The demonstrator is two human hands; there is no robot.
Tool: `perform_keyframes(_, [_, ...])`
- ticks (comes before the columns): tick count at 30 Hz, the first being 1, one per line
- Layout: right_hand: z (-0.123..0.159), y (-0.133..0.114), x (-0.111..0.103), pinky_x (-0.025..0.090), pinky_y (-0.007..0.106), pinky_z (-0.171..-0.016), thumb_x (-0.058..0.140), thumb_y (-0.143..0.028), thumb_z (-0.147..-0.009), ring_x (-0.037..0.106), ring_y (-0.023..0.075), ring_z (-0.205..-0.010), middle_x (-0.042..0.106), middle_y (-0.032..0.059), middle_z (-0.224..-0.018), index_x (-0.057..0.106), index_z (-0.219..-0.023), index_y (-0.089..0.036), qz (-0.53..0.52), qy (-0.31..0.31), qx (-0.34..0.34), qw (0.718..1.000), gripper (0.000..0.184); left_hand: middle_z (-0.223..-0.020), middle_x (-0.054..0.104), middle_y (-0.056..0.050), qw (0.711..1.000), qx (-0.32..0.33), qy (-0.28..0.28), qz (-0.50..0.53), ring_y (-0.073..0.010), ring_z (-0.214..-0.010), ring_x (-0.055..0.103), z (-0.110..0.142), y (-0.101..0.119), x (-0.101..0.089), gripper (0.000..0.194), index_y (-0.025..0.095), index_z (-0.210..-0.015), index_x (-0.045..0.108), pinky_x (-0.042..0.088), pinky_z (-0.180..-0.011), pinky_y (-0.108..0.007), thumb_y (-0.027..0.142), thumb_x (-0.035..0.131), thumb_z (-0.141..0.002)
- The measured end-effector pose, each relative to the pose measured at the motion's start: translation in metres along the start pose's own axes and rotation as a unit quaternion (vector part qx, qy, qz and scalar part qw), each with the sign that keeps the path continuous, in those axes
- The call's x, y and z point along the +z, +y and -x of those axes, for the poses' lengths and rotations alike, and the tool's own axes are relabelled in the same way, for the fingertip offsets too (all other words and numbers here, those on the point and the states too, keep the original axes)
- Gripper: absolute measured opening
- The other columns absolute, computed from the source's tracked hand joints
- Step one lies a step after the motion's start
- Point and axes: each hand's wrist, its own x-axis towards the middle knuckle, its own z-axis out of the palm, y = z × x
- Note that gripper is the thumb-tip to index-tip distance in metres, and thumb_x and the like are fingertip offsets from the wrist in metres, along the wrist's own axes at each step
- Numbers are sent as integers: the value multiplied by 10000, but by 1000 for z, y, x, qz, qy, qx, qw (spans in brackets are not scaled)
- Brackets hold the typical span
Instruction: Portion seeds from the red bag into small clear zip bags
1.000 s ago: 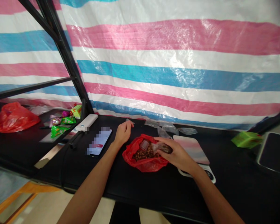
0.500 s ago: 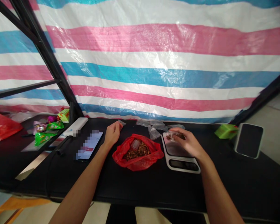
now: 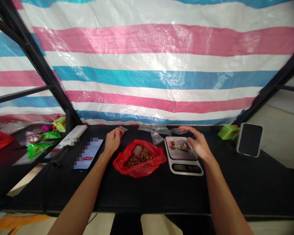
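Observation:
On the pan of the white kitchen scale point(image 3: 184, 167) lies a small clear plastic bag point(image 3: 180, 144) with brown bits in it. Just above and right of the pan, my right hand point(image 3: 198, 141) is open, fingers apart, with nothing in it. My left hand point(image 3: 113, 140) is closed, its fingertips on a small clear bag point(image 3: 123, 129) near the table's back edge. Between my hands sits a red plastic bag point(image 3: 120, 165), its mouth spread wide. Brown, nut-like pieces point(image 3: 143, 157) fill it, and a small clear cup point(image 3: 137, 150) rests on them.
Several flat clear bags point(image 3: 157, 137) lie behind the red bag. Left of my left arm are a phone point(image 3: 90, 156), a white device point(image 3: 77, 133) and a black cable. A green box point(image 3: 228, 132) and an upright tablet-like panel point(image 3: 250, 139) stand right. Green packets point(image 3: 38, 149) lie far left.
My right hand has let go of the filled bag, leaving it on the scale, and has opened and lifted slightly right. My left hand keeps its pose. The whole view has shifted a little.

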Motion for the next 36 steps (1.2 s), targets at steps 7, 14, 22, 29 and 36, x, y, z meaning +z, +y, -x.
perform_keyframes(7, [0,2,3,379,489,-1146,498,-122,-674,628,301,-1197,738,42,-1151,701,-1199,-251,10,-35,10,999,578,-595,560,7,1000,3,3,1,-146,-572,555,0,-1,0,455,197,-758,655,398,-567,-250,361,336,-1037])
perform_keyframes(14, [-1,1,-3,376,463,-1155,471,-138,-663,600,307,-1265,743,41,-1176,700,-1195,-241,-57,-31,31,997,588,-582,568,8,1000,3,9,0,-141,-528,537,0,-2,0,450,197,-758,662,382,-530,-242,368,346,-1029])
perform_keyframes(22, [2,-8,-5,406,460,-1140,562,-155,-677,603,313,-1268,697,69,-1318,709,-1217,-222,-54,-141,87,985,564,-575,551,9,1000,2,6,5,-140,-531,534,1,-2,1,456,200,-757,659,393,-530,-237,370,338,-1033])
perform_keyframes(29, [4,3,-3,421,473,-1132,632,-182,-705,598,311,-1282,667,59,-1374,701,-1257,-257,-39,-169,89,981,561,-567,545,9,1000,5,12,9,-147,-536,535,0,1,1,460,204,-740,655,391,-532,-246,368,338,-1030])
perform_keyframes(36, [7,15,6,454,544,-1067,779,-289,-724,639,330,-1138,739,69,-1131,771,-1150,-293,123,-133,55,982,426,-580,550,4,1000,5,11,9,-152,-560,546,0,-1,1,459,206,-746,657,395,-550,-252,367,339,-1035])
